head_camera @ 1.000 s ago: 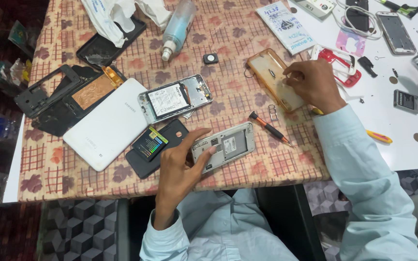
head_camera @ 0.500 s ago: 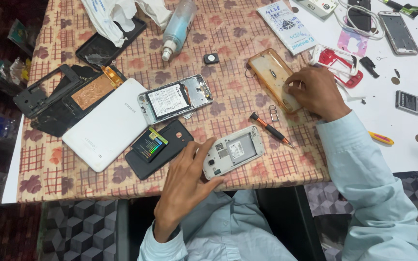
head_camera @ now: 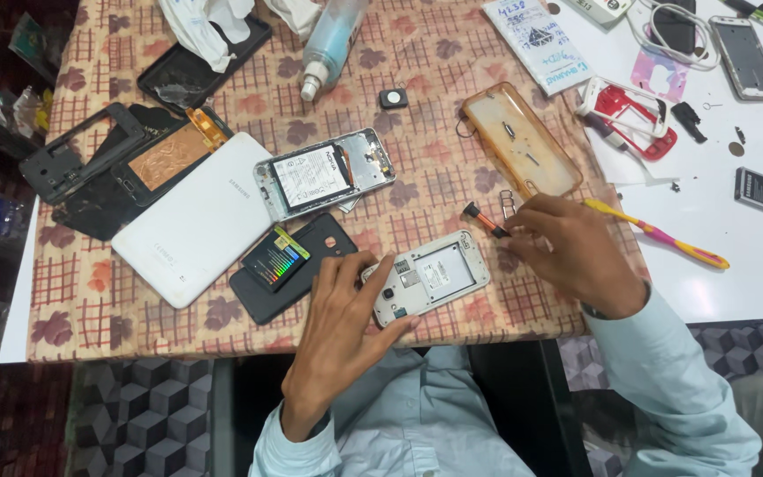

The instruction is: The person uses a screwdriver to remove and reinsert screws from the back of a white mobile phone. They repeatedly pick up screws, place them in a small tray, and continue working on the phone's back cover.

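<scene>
Phone (head_camera: 428, 277) with its back cover off lies face down near the front edge of the table (head_camera: 134, 305), on a checked cloth with a flower pattern. The left hand (head_camera: 342, 327) rests on the phone's left end, thumb under its lower edge and fingers curled over the top corner, holding it loosely against the cloth. The right hand (head_camera: 576, 252) is closed around a small screwdriver (head_camera: 486, 221) with an orange handle, whose dark end points up and to the left, just above the phone's upper right corner and not touching it. Just beside the left hand lies a black back cover (head_camera: 311, 243) with a battery (head_camera: 275, 259) on top of it. Further left sits a white tablet (head_camera: 196, 216), and above the phone an opened phone (head_camera: 324, 172) shows its battery. A clear amber case (head_camera: 521, 140) lies above the right hand, near a toothbrush (head_camera: 664, 237) on the white surface to the right. A spray bottle (head_camera: 328, 44) lies at the far edge.
</scene>
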